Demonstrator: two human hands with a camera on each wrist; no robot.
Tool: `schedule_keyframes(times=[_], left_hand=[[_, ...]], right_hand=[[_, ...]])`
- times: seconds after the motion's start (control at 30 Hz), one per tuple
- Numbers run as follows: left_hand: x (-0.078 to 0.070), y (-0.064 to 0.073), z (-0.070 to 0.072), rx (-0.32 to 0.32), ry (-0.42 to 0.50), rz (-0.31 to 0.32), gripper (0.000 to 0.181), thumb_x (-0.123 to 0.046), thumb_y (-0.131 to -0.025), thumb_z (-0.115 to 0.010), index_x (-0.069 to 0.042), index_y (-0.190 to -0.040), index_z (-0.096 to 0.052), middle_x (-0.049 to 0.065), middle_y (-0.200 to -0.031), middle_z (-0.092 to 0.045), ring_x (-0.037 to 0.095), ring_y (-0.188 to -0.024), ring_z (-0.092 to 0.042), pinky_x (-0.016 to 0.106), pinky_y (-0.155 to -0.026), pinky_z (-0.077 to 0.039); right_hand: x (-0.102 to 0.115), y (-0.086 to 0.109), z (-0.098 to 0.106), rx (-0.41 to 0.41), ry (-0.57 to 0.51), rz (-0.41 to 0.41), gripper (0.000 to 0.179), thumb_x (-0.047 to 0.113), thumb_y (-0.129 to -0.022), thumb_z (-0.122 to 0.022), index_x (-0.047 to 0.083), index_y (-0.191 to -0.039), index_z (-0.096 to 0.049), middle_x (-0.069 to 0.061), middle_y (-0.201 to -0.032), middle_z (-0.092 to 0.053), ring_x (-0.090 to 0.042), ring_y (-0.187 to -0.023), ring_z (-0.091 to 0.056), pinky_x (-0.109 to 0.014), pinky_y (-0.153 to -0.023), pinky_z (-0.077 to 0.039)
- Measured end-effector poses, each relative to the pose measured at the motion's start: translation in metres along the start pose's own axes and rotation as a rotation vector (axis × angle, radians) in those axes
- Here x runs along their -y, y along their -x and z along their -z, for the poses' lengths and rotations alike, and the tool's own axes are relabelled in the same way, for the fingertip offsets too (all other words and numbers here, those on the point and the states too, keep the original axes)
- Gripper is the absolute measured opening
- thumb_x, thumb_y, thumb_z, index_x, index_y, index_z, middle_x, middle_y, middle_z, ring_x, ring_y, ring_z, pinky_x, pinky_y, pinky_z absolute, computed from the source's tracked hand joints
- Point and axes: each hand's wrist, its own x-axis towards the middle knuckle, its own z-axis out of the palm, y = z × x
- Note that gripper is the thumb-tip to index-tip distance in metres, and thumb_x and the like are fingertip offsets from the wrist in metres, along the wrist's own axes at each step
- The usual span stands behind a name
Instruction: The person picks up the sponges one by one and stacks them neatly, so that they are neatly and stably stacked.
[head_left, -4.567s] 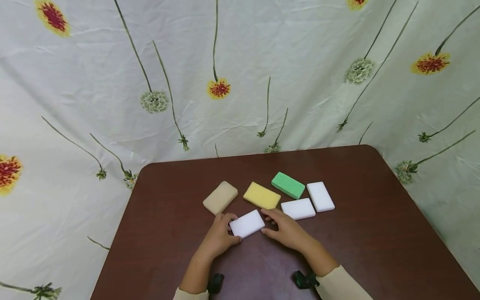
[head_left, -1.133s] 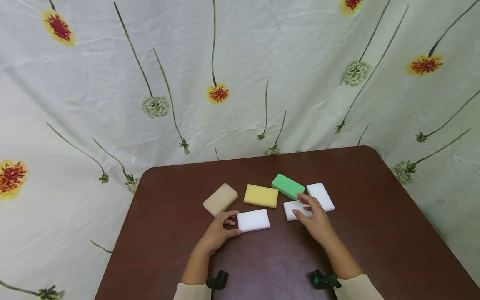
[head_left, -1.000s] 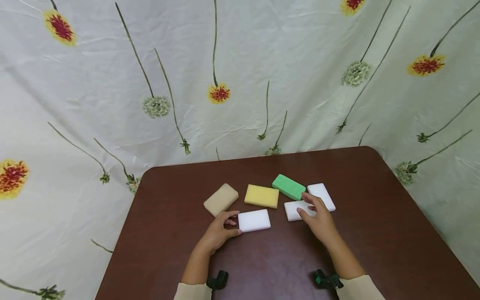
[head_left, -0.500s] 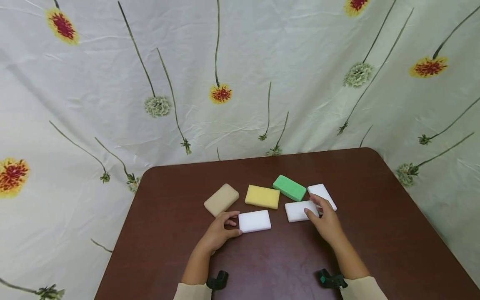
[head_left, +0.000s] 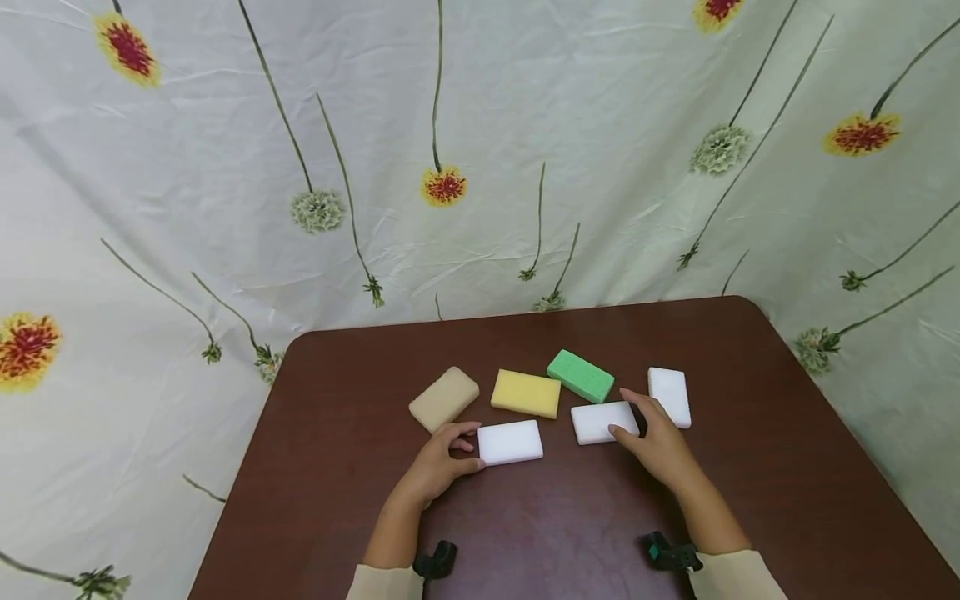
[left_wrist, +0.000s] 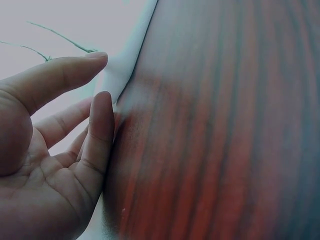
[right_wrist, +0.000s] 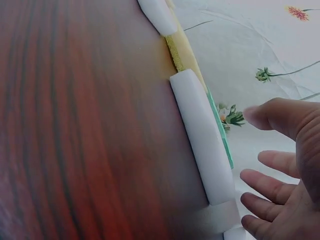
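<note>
My left hand [head_left: 437, 460] rests at the left end of a white sponge [head_left: 510, 442], its fingers loosely bent and the thumb near the sponge's lower corner. In the left wrist view, no object shows between the thumb and fingers [left_wrist: 102, 125]. Over the right end of a second white sponge [head_left: 600, 422] is my right hand [head_left: 660, 437], thumb at its front edge and fingers relaxed. Spread fingers [right_wrist: 267, 186] appear in the right wrist view, grasping nothing. A third white sponge [head_left: 670, 397] lies just right of that hand, standing lengthwise away from me.
Behind the white sponges lie a beige sponge [head_left: 444, 400], a yellow sponge [head_left: 526, 393] and a green sponge [head_left: 581, 376]. All are on a dark brown table [head_left: 540, 533] with rounded far corners. A flower-printed cloth [head_left: 495, 250] hangs behind it.
The rightmost white sponge has shifted right and turned straighter, leaving a gap beside the green one. My right hand has moved right. Earlier, the left white sponge and the yellow one were turned straighter.
</note>
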Motion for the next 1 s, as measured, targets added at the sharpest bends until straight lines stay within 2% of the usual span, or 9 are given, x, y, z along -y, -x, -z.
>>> schedule_keyframes(times=[0.33, 0.6, 1.0], left_hand=[[-0.0001, -0.0009, -0.0007, 0.003, 0.004, 0.012, 0.06, -0.01, -0.083, -0.082, -0.014, -0.139, -0.06, 0.007, -0.136, -0.057, 0.023, -0.115, -0.058, 0.028, -0.085, -0.05], [-0.0003, -0.0003, 0.0008, 0.004, 0.007, 0.006, 0.061, -0.011, -0.083, -0.082, -0.013, -0.14, -0.06, 0.007, -0.137, -0.056, 0.023, -0.115, -0.057, 0.031, -0.086, -0.05], [-0.0016, -0.0005, -0.0003, -0.002, 0.011, 0.017, 0.06, -0.011, -0.083, -0.082, -0.013, -0.139, -0.06, 0.007, -0.136, -0.057, 0.024, -0.115, -0.058, 0.032, -0.085, -0.05]], right_hand=[[-0.0007, -0.0013, 0.0011, 0.051, 0.065, 0.054, 0.07, 0.017, -0.091, -0.076, -0.001, -0.15, -0.043, -0.027, -0.147, -0.045, -0.045, -0.137, -0.045, -0.061, -0.109, -0.039], [0.0026, -0.0028, 0.0017, 0.089, 0.112, 0.083, 0.072, 0.016, -0.088, -0.078, -0.007, -0.147, -0.044, -0.029, -0.146, -0.046, -0.046, -0.134, -0.049, -0.06, -0.108, -0.041], [0.0004, 0.0044, -0.0003, 0.142, 0.105, 0.042, 0.073, 0.009, -0.089, -0.076, -0.003, -0.151, -0.039, -0.029, -0.148, -0.044, -0.046, -0.13, -0.052, -0.059, -0.104, -0.045]])
